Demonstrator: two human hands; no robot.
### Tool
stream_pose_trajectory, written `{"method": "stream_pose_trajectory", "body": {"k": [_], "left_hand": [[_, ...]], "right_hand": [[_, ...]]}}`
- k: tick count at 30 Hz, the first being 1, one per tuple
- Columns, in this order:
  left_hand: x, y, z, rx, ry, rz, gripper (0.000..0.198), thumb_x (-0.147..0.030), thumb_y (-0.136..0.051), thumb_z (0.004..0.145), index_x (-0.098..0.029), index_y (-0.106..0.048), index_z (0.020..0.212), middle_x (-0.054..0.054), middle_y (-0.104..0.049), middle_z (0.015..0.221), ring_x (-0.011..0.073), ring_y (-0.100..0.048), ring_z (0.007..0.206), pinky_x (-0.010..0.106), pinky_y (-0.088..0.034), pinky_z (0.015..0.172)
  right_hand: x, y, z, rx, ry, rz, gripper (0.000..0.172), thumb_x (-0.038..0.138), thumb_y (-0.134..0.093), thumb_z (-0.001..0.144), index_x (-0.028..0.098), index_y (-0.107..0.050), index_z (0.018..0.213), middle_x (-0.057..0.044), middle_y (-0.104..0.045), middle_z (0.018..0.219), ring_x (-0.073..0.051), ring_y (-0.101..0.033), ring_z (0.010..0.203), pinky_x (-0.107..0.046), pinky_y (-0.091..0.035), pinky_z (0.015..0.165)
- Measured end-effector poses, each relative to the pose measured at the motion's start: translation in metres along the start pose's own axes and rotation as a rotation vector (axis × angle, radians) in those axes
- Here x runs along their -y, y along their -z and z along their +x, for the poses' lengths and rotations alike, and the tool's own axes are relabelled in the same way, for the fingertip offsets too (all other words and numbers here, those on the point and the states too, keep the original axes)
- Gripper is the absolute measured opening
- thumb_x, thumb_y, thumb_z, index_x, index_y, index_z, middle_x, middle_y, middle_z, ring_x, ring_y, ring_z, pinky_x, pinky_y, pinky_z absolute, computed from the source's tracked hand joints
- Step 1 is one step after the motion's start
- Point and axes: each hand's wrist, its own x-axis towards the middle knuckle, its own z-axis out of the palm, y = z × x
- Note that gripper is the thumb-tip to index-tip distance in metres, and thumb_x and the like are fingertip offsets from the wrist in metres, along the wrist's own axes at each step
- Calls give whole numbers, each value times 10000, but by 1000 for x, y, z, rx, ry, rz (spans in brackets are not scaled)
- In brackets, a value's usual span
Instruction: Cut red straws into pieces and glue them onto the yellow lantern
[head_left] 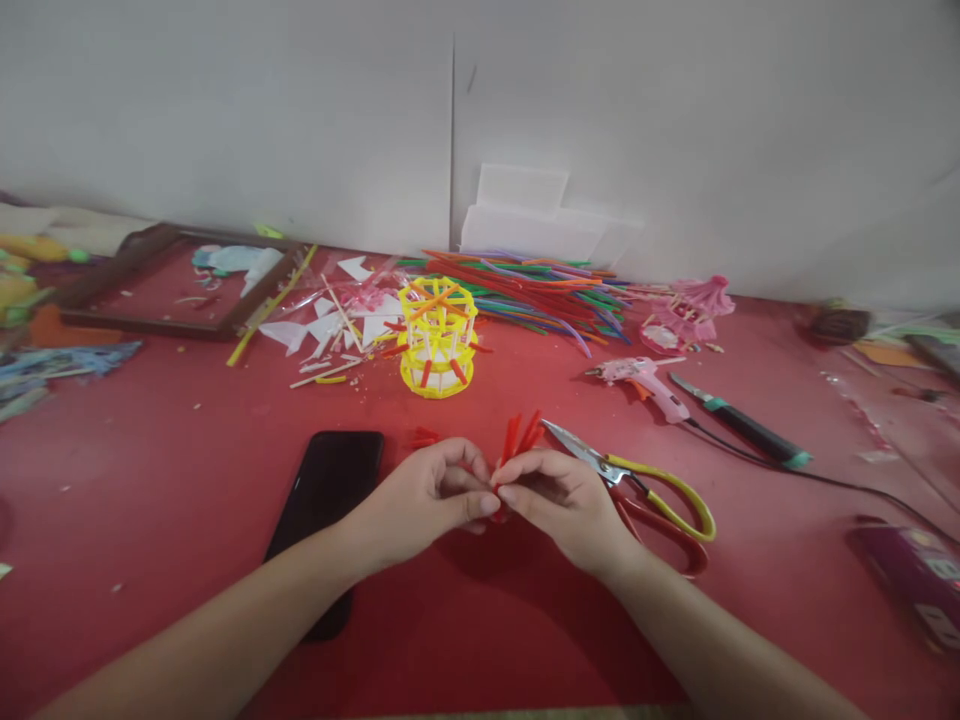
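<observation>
Between my two hands, just above the red table, is a small bunch of short red pipe cleaner pieces whose ends stick up. My left hand pinches the lower part of the bunch with thumb and fingers. Thumb and forefinger of my right hand are closed on it from the other side, so the fingertips meet. A few more red pieces lie behind my left hand. Beyond the hands stands a yellow round tiered structure with white posts and red and orange pieces on it.
Scissors lie beside my right hand, a black phone under my left forearm. A pink glue gun, a green-and-black tool, long coloured pipe cleaners, a pink structure, paper scraps and a brown frame lie farther back.
</observation>
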Motion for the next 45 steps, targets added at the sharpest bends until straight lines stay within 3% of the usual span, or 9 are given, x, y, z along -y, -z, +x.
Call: {"method": "stream_pose_trajectory", "body": {"k": [2,7,10,13,18,28,36,45], "left_hand": [[1,1,1,-1,24,-43,416,-347,-863,647,-166,-519,795,-53,-681,616,80,-634,577,208,-496,605],[1,2,2,-48,51,-94,489,-368,-900,578,-161,-510,787,-29,-708,614,94,-669,609,196,-508,605],[0,3,3,-76,42,-131,482,-348,-900,589,-162,-510,803,-21,-728,641,90,-674,614,202,-524,633],[0,4,3,-80,30,-153,485,-322,-905,586,-165,-506,811,-32,-731,654,82,-665,611,215,-535,663],[1,5,3,-84,28,-109,482,-345,-899,591,-165,-506,804,-38,-717,631,81,-657,621,200,-507,653],[0,5,2,-98,23,-80,432,-295,-899,587,-161,-554,809,-45,-722,632,69,-638,606,177,-446,628],[1,4,3,-116,2,-133,399,-270,-895,596,-163,-595,836,-59,-702,636,77,-636,614,198,-476,655],[0,5,1,-101,25,-120,347,-256,-896,587,-149,-607,746,-56,-693,585,52,-598,558,166,-435,596]], "right_hand": [[-1,0,0,-7,85,-147,68,223,-705,819,231,-723,884,-3,-683,811,-121,-659,673,-262,-557,649],[2,3,0,-103,498,-631,107,179,-666,847,225,-721,927,-32,-642,858,-150,-636,785,-284,-552,710],[3,7,-1,-52,620,-796,231,259,-675,872,204,-691,1095,-92,-632,1042,-186,-639,938,-323,-563,810],[3,10,-2,9,705,-899,325,293,-687,873,191,-648,1179,-109,-622,1097,-190,-629,971,-321,-566,829],[1,12,-1,8,706,-928,237,260,-663,893,222,-654,1127,-87,-620,1092,-176,-630,952,-311,-568,806],[2,9,-1,-17,687,-924,230,252,-687,866,184,-661,1084,-93,-616,1053,-179,-625,945,-307,-564,820],[6,7,-3,-66,665,-822,293,225,-731,826,197,-626,1098,-68,-650,1013,-172,-642,937,-284,-563,839],[4,3,-3,-66,632,-781,262,278,-706,852,220,-651,1101,-60,-651,989,-173,-652,896,-300,-577,810]]}}
